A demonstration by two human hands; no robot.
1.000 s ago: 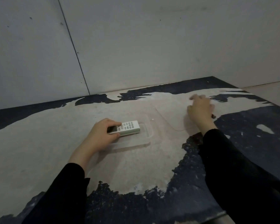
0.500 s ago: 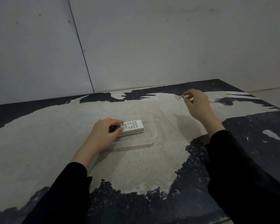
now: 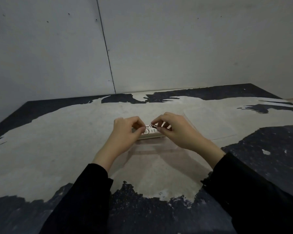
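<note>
Both hands meet above the middle of the table. My right hand [image 3: 176, 130] pinches a small metal keychain piece [image 3: 154, 126] with a short chain and ring hanging from it. My left hand [image 3: 125, 132] pinches the chain end of the same keychain. Beneath the hands lies a white remote control [image 3: 150, 133], mostly hidden by them, inside a shallow clear plastic tray [image 3: 152, 149].
The worn table top [image 3: 57, 149] is pale with dark patches along its edges. A clear plastic sheet or lid [image 3: 218, 125] lies flat to the right of the tray. Grey wall panels stand close behind the table.
My left hand let go of the remote and rose to the keychain. My right hand brought the keychain from the far right to the centre above the remote.
</note>
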